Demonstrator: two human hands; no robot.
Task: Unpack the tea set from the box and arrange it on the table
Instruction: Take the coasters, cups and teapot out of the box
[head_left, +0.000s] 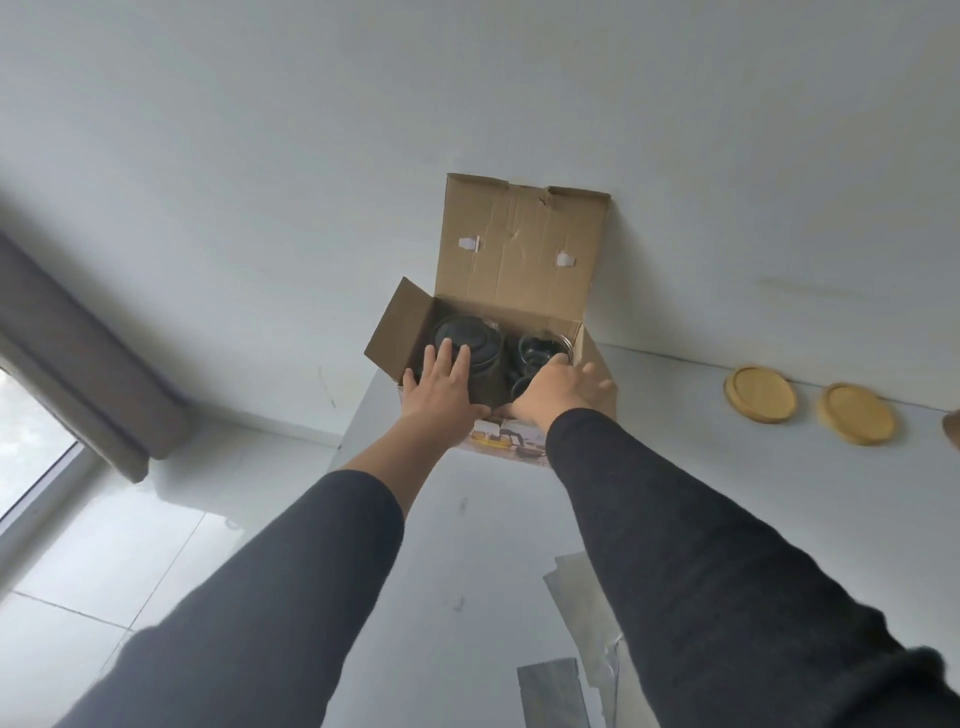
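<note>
An open cardboard box stands at the far left corner of the white table, its lid flap leaning up against the wall. Inside on the left sits a black teapot with a round lid; dark cups fill the right half. My left hand reaches into the box with fingers spread, resting against the teapot's near side. My right hand is at the box's front right edge next to the cups, fingers blurred; whether it grips anything is unclear.
Two round wooden coasters lie on the table right of the box by the wall, a third thing just shows at the right edge. Grey plastic wrapping lies near me. A window and curtain are left; tiled floor below.
</note>
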